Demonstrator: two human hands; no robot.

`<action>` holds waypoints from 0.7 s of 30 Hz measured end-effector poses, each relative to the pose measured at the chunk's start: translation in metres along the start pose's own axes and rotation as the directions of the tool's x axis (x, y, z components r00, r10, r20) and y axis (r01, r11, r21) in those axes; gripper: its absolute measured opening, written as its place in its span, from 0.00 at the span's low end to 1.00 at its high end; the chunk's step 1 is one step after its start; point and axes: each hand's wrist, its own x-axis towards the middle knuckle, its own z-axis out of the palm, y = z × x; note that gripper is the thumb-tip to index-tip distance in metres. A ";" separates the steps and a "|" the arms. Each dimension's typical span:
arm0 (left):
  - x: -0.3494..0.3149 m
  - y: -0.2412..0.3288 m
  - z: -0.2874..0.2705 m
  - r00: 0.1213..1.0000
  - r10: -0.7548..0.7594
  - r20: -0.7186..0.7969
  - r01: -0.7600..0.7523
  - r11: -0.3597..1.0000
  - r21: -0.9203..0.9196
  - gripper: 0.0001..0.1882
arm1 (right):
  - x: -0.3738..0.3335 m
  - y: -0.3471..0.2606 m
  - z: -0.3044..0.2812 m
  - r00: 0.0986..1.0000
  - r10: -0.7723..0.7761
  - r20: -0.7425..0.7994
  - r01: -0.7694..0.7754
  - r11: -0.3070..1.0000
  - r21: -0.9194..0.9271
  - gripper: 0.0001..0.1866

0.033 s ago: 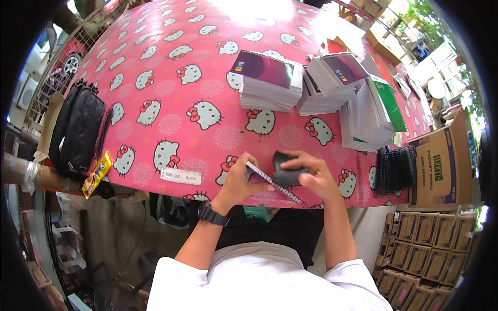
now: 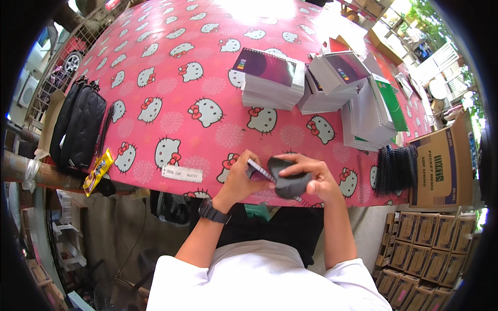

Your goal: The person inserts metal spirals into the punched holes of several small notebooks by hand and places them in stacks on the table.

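Near the table's front edge my left hand [image 2: 241, 179] is closed around a small notebook [image 2: 258, 168], its punched white edge turned upward. My right hand [image 2: 314, 173] grips a dark, soft-looking pad [image 2: 292, 185] and presses it against that edge, covering much of the notebook's right part. Whether a coil runs through the holes under the pad is hidden. Beyond my hands stands a pile of notebooks with purple covers [image 2: 267, 67]. More stacks sit to its right, one with a green cover [image 2: 390, 103]. Black spiral coils [image 2: 397, 170] lie bunched at the right.
A pink cloth [image 2: 171, 83] with cat faces covers the table. At left are a black bag [image 2: 83, 127], a yellow snack packet [image 2: 97, 172] and a white label strip [image 2: 181, 174]. An open carton [image 2: 441, 168] stands right, above stacked small boxes [image 2: 428, 238].
My right hand has turned the dark pad and moved it down along the notebook's edge, so it covers more of that edge. My left hand stays nearly still.
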 end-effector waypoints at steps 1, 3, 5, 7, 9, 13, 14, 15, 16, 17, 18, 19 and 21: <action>-0.001 -0.001 -0.001 1.000 0.009 0.005 -0.009 1.000 0.016 0.30 | 0.002 -0.001 0.005 1.000 0.029 -0.003 -0.029 0.989 -0.144 0.26; -0.001 0.001 0.002 0.999 0.041 -0.012 -0.041 0.999 0.002 0.30 | 0.008 0.011 -0.002 0.968 0.123 -0.218 -0.198 0.909 -0.366 0.25; -0.001 0.004 0.001 1.000 0.015 0.012 -0.015 0.999 0.043 0.30 | 0.006 0.010 -0.006 0.954 0.093 -0.285 -0.209 0.888 -0.410 0.24; -0.003 0.005 -0.003 1.000 -0.006 0.005 0.005 1.000 0.018 0.29 | 0.011 0.007 0.009 0.992 0.016 -0.128 -0.062 0.930 -0.362 0.24; -0.002 0.014 -0.002 1.000 -0.012 0.025 0.009 0.994 0.113 0.30 | 0.011 0.015 0.010 0.980 0.022 -0.196 -0.108 0.892 -0.440 0.26; -0.001 0.014 0.004 0.997 0.076 0.012 -0.077 0.997 0.015 0.27 | -0.006 0.013 -0.027 0.877 -0.273 -0.394 -0.266 0.407 -0.874 0.29; -0.001 0.017 0.008 1.000 0.023 -0.010 -0.023 0.998 0.056 0.26 | -0.011 0.010 -0.027 0.880 -0.292 -0.374 -0.232 0.423 -0.876 0.28; 0.001 0.031 0.013 0.999 -0.029 -0.029 0.031 0.995 0.098 0.26 | -0.010 -0.004 -0.018 0.880 -0.313 -0.358 -0.200 0.439 -0.876 0.27; 0.001 0.043 0.017 0.995 -0.085 -0.046 0.091 0.987 0.134 0.25 | -0.010 -0.018 -0.004 0.879 -0.327 -0.346 -0.175 0.453 -0.874 0.26; 0.003 0.051 0.020 0.995 0.064 -0.076 -0.046 0.973 0.224 0.20 | -0.003 -0.025 0.019 0.905 -0.271 -0.328 -0.078 0.653 -0.753 0.20; 0.004 0.056 0.022 0.990 0.121 -0.076 -0.101 0.968 0.230 0.18 | 0.000 -0.023 0.036 0.923 -0.248 -0.295 -0.042 0.697 -0.716 0.18; 0.008 0.059 0.024 0.980 0.186 -0.072 -0.164 0.957 0.237 0.17 | 0.002 -0.020 0.042 0.926 -0.183 -0.329 -0.093 0.735 -0.672 0.18; 0.008 0.066 0.020 0.988 0.147 -0.040 -0.137 0.971 0.196 0.09 | -0.001 -0.018 0.042 0.910 -0.101 -0.402 -0.169 0.796 -0.582 0.20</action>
